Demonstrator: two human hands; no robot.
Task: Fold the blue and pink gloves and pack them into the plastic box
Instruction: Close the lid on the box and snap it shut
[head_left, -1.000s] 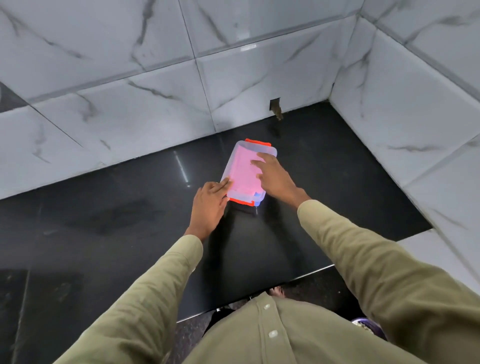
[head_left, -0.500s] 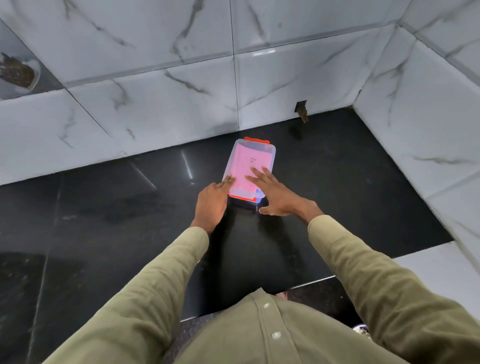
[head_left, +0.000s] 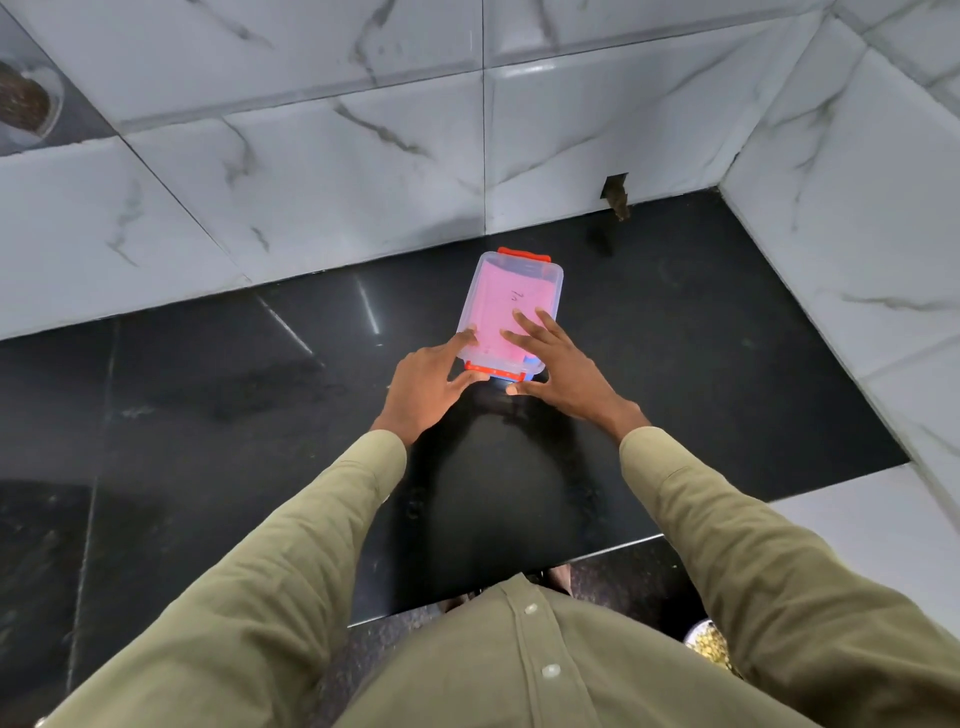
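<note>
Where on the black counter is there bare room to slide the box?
Bare black counter lies right of the plastic box up to the side wall, and left of it toward the back wall. The near end is crowded: left hand and right hand both touch it.

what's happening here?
A person is closing up a clear plastic box on a black counter. The lid is on, with pink glove material showing through it and a bit of blue at the near corner. The right hand lies flat on the lid; the left hand is at the near orange latch, apparently snapping it.
</note>
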